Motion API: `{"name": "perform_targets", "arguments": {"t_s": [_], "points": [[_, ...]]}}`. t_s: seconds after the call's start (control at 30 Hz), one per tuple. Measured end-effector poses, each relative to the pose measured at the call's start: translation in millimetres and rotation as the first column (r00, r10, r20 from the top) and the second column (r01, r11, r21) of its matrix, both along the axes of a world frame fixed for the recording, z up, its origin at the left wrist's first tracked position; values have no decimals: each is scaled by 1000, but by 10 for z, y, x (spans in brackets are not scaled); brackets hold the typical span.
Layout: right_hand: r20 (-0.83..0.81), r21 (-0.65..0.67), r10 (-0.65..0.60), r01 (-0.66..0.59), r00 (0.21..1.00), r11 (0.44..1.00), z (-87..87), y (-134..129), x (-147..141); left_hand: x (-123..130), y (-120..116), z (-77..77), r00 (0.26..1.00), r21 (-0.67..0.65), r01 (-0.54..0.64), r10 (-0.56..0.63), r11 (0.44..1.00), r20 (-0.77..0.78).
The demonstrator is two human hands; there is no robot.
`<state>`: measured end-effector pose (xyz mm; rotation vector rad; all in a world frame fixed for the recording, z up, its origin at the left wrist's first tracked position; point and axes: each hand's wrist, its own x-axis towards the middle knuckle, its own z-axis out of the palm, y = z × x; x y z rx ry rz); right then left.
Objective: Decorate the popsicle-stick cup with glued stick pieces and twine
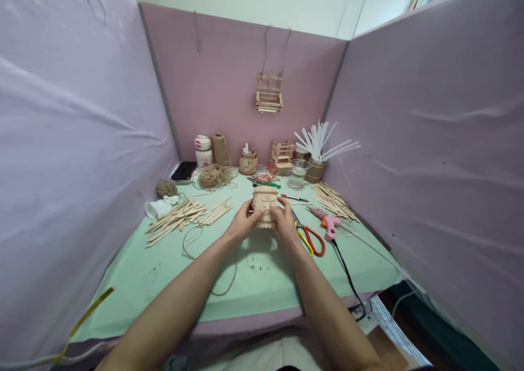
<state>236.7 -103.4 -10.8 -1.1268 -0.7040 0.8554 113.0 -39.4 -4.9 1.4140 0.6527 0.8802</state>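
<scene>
Between my two hands is a small container made of pale wooden sticks point(265, 201), with braided trim round its top edge and a raised decoration on its front. My left hand point(244, 220) grips its left side, thumb across the front. On the right side my right hand point(284, 219) holds it the same way, thumb on the front face. The fingers behind it are mostly hidden. Scissors point(314, 240) with red and yellow handles lie just right of my right hand. A length of twine point(184, 245) curls on the table by my left forearm.
Wooden sticks point(176, 221) lie loose at left, more sticks point(333, 201) at right. A pink glue gun point(331, 225) trails a black cord off the front edge. Behind stand a twine heap point(215, 175), a clear cup point(298, 173) and white glue sticks point(319, 142). Purple-pink partitions point(237, 87) enclose the table point(164, 289).
</scene>
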Motion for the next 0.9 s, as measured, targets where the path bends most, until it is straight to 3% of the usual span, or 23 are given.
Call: {"name": "perform_targets", "arguments": {"t_s": [0.5,0.63,0.73,0.9], "points": [[-56,33,54,-52,997,998,-48,14,3,-4,-3,5,999,78,-7,11,997,-48],[-156,30,56,-52,986,998,20,11,19,-50,4,79,1000,-19,28,-29,999,-6],[-257,28,19,-12,966,1000,90,5,70,-122,36,142,998,-90,64,-64,994,-4],[-311,101,-7,41,950,994,137,-23,150,-205,94,157,959,20,252,-247,968,-137]]}}
